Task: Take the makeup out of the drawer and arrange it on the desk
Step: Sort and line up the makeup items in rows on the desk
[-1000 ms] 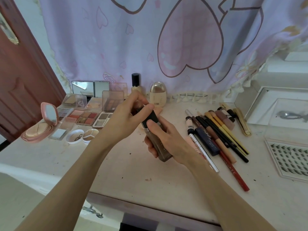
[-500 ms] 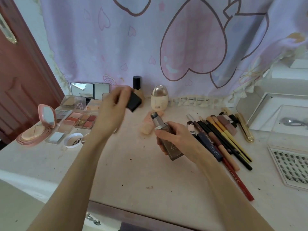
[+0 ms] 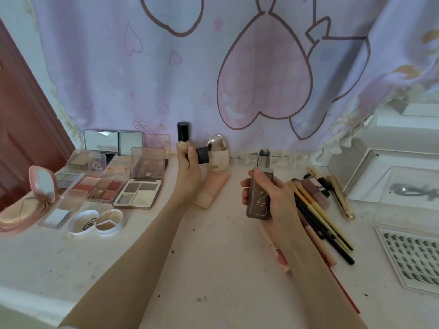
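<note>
My right hand [image 3: 273,200] grips a brown foundation bottle [image 3: 259,198] upright above the desk, its grey pump top uncovered. My left hand [image 3: 188,170] holds the bottle's black square cap [image 3: 202,155] near the back of the desk, between a black-capped beige bottle [image 3: 183,136] and an egg-shaped cream container [image 3: 218,153]. A pink tube [image 3: 212,191] lies flat just right of my left wrist. Open eyeshadow palettes [image 3: 137,192] sit at the left.
A row of pencils and brushes [image 3: 318,210] lies right of my right hand. A pink compact [image 3: 31,203], round pots [image 3: 96,222] and mirrors [image 3: 112,142] fill the left. A lash tray [image 3: 411,252] and clear box [image 3: 403,193] stand at the right. A curtain hangs behind.
My left hand pulled the black cap off the bottle and carried it away toward the back of the desk. My right hand moved the open bottle to the right and stood it upright.
</note>
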